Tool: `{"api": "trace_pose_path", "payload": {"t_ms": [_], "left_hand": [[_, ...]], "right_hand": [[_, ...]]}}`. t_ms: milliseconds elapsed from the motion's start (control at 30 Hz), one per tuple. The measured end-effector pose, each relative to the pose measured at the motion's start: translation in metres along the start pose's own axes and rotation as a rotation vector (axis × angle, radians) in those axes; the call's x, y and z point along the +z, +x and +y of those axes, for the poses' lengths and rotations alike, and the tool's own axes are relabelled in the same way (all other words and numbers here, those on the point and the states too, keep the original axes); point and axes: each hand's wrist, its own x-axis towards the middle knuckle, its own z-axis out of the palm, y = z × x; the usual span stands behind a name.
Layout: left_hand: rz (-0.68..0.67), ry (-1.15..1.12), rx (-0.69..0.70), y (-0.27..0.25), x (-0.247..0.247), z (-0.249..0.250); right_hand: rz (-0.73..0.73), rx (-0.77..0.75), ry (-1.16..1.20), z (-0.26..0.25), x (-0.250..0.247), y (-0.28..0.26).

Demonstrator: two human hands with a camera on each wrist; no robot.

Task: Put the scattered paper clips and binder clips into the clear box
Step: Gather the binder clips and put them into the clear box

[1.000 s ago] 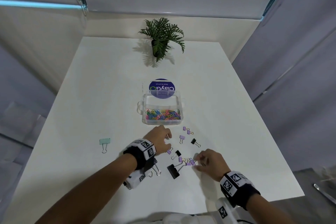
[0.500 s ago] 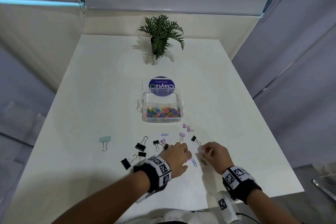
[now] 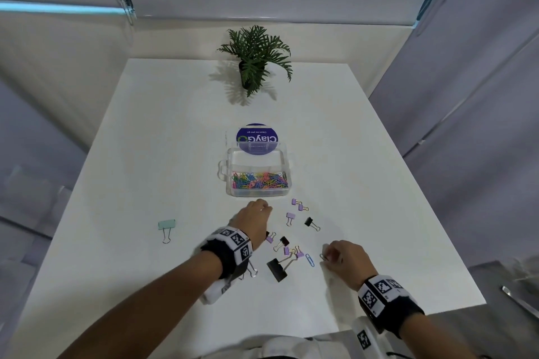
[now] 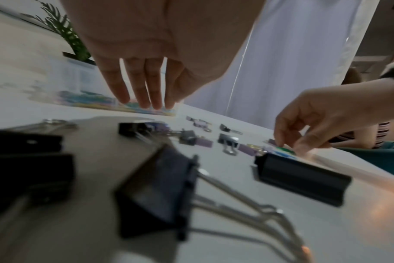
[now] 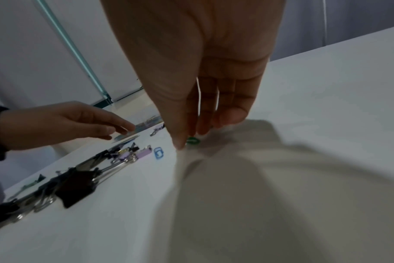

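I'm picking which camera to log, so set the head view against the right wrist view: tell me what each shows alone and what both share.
Only the head view shows the potted green plant, the whole clear plastic box of coloured paper clips and the mint binder clip. Only the right wrist view shows the small green paper clip as green, at the right hand fingertips. Both show the left hand, the blue paper clip, the large black binder clip and the white table.

clear box [image 3: 258, 172] open, colourful clips inside, binder clips [image 3: 276, 268] scattered
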Motion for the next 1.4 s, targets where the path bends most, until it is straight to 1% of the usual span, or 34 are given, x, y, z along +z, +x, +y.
{"api": "trace_pose_path", "payload": {"t_ms": [100, 233, 333, 433, 567, 767, 900, 967, 1067, 1100, 1167, 1233, 1300, 1400], "left_hand": [[-0.044, 0.01, 0.007, 0.006, -0.007, -0.011], [-0.078, 0.064, 0.027, 0.012, -0.01, -0.02], [-0.085, 0.06, 0.021, 0.016, -0.008, -0.021], [-0.097, 0.024, -0.023, 0.02, -0.012, -0.019], [-0.091, -0.011, -0.021, 0.023, -0.015, -0.017], [-0.136, -0.062, -0.065, 0.025, -0.022, -0.012], [-0.159, -0.074, -0.055, 0.022, -0.022, -0.01], [-0.146, -0.09, -0.051, 0.021, -0.027, -0.008], [-0.112, -0.172, -0.062, 0.024, -0.043, -0.006], [-0.075, -0.202, -0.061, 0.027, -0.049, -0.007], [0.043, -0.264, -0.063, 0.03, -0.057, -0.012], [0.14, -0.305, -0.087, 0.034, -0.062, -0.018], [0.18, -0.332, -0.138, 0.038, -0.066, -0.026], [0.193, -0.327, -0.196, 0.043, -0.068, -0.036]], "right_hand": [[-0.01, 0.014, 0.016, -0.004, 0.002, 0.0], [-0.086, -0.078, 0.037, -0.01, 0.007, 0.0], [-0.094, -0.112, 0.036, -0.016, 0.008, 0.002], [-0.072, -0.096, 0.114, -0.021, 0.007, 0.005], [-0.057, -0.039, 0.167, -0.025, 0.012, 0.009], [-0.057, -0.004, 0.095, -0.029, 0.015, 0.01], [-0.03, 0.005, 0.062, -0.029, 0.013, 0.011], [-0.026, -0.002, 0.095, -0.027, 0.013, 0.012], [-0.02, 0.0, 0.115, -0.024, 0.014, 0.014], [-0.019, 0.0, 0.113, -0.024, 0.014, 0.014], [-0.028, -0.017, 0.104, -0.024, 0.013, 0.016], [-0.051, -0.027, 0.082, -0.025, 0.012, 0.017], [-0.08, -0.035, 0.074, -0.026, 0.011, 0.018], [-0.133, -0.058, 0.042, -0.03, 0.007, 0.018]]}}
